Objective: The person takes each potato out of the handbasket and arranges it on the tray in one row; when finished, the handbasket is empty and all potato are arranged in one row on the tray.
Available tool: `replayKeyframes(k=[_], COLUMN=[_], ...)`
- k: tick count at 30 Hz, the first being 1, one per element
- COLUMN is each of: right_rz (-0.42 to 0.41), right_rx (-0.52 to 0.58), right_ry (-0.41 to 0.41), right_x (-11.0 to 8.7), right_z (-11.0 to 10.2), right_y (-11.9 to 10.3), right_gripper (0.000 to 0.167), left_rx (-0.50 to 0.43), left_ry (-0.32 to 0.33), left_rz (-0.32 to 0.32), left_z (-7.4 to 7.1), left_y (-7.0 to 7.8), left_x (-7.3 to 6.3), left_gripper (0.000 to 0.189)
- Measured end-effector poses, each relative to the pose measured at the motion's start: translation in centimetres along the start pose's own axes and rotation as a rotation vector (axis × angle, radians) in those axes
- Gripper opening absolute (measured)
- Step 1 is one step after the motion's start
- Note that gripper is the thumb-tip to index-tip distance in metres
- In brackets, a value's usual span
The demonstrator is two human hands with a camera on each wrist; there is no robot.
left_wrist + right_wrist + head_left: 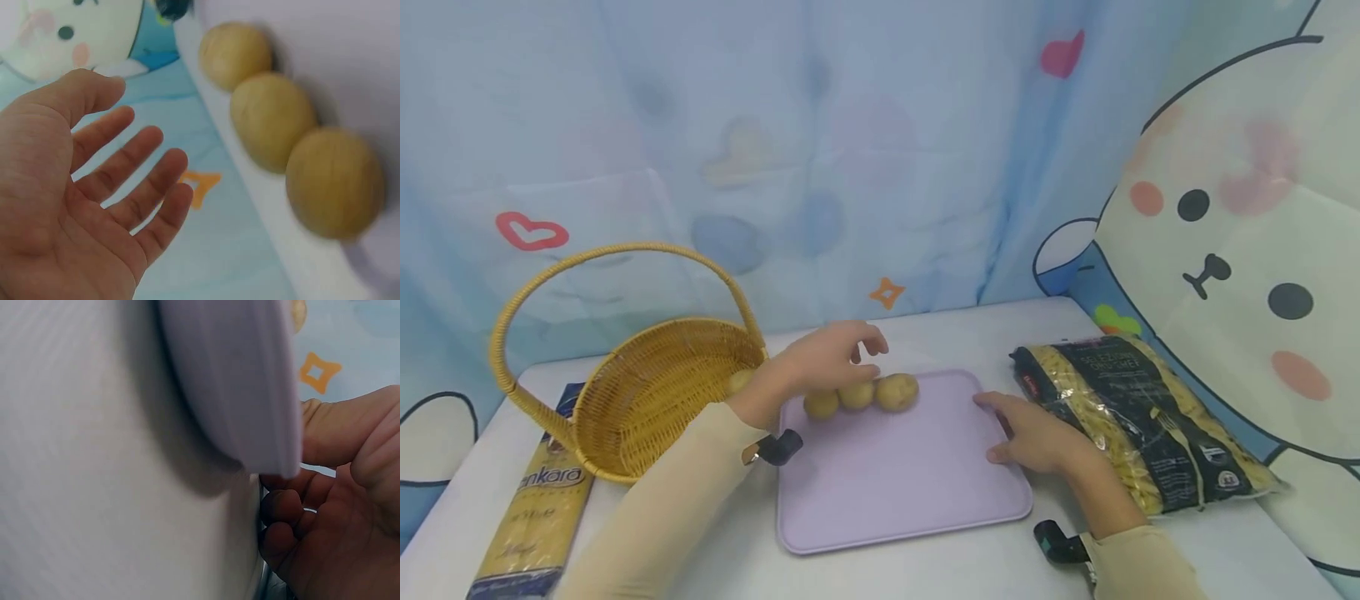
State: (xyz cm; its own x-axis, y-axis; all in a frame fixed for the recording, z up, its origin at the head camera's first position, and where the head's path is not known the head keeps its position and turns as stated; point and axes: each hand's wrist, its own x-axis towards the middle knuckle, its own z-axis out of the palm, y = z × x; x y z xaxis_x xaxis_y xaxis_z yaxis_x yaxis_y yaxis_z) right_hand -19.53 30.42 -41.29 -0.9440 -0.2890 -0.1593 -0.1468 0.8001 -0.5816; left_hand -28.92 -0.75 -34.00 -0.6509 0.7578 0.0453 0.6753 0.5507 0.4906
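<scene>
Three potatoes [897, 392] lie in a row along the far left part of a lilac tray [895, 492]. Just above them hovers my left hand [827, 358], fingers loosely bent and apart. In the left wrist view its palm [75, 206] shows bare, beside the potatoes [273, 122]. My right hand [1030, 433] grips the tray's right edge. The right wrist view has the thumb [344, 428] over the tray rim [284, 412] and the other fingers curled low beside it. Another potato [739, 382] shows at the wicker basket's right side, partly hidden by my left wrist.
The wicker basket [647, 392] with a tall handle stands left of the tray. A yellow pasta packet [538, 500] lies at the far left, partly under the basket. A large bag of pasta [1142, 417] lies at the right, close to my right forearm. A patterned curtain [850, 167] hangs behind.
</scene>
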Motion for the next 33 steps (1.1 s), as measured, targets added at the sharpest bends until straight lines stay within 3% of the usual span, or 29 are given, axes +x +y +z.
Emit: replayKeyframes(k=[8,18,26,33], right_rz=[-0.032,-0.036,-0.063,-0.044], right_rx=[-0.006,-0.015,-0.007,-0.007], right_ry=[0.003,0.003,0.008,0.011], right_x=[0.0,0.2,0.1,0.3], right_z=[-0.1,0.1,0.2,0.1], right_y=[0.0,0.2,0.4,0.5], right_gripper=[0.075,0.075,0.075,0.076], left_rx=[-0.109,-0.165,-0.162,-0.061], left_ry=[0.044,0.090,0.075,0.005], left_rz=[0.024,-0.119,-0.101,-0.193], left_z=[-3.3,-6.3,-7.0,-6.6], left_y=[-2.6,-5.5,-8.0,-10.2], left_x=[-3.6,-8.2,-10.1,-11.9], left_gripper=[0.028,0.021,0.019,0.028])
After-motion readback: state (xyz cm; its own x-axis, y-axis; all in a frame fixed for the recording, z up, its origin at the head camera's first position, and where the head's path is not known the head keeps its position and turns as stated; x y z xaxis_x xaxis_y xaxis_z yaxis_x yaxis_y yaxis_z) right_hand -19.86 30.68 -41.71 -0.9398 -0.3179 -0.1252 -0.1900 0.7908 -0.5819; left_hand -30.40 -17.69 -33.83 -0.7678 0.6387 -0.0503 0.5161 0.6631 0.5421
